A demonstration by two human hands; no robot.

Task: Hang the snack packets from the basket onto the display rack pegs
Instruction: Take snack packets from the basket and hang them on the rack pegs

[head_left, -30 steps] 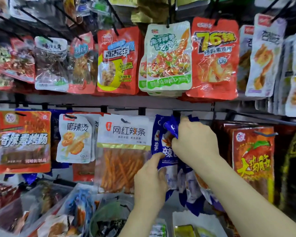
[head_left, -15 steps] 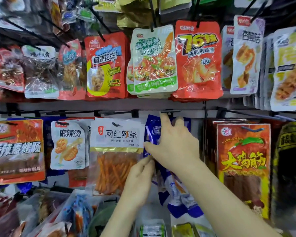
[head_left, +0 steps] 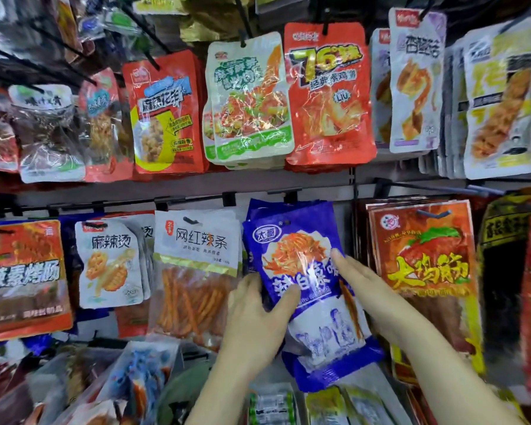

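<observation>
A stack of blue and white snack packets (head_left: pixel 301 265) hangs on a peg in the middle of the lower rack row, with several more behind the front one. My left hand (head_left: pixel 258 311) grips the stack's left edge, thumb on the front packet and fingers behind. My right hand (head_left: pixel 359 283) lies flat with straight fingers against the stack's right side. The peg's tip is hidden behind the packets. The basket is not in view.
A white packet of orange sticks (head_left: pixel 196 271) hangs just left of the blue ones, a red packet with yellow letters (head_left: pixel 423 271) just right. An upper row holds green-white (head_left: pixel 246 102) and red (head_left: pixel 328 93) packets. Loose packets (head_left: pixel 141 381) lie below.
My right hand has dropped from the peg at the packets' top to their right side. The blue packets now hang flat with the front face showing. My left hand moved up to the left edge.
</observation>
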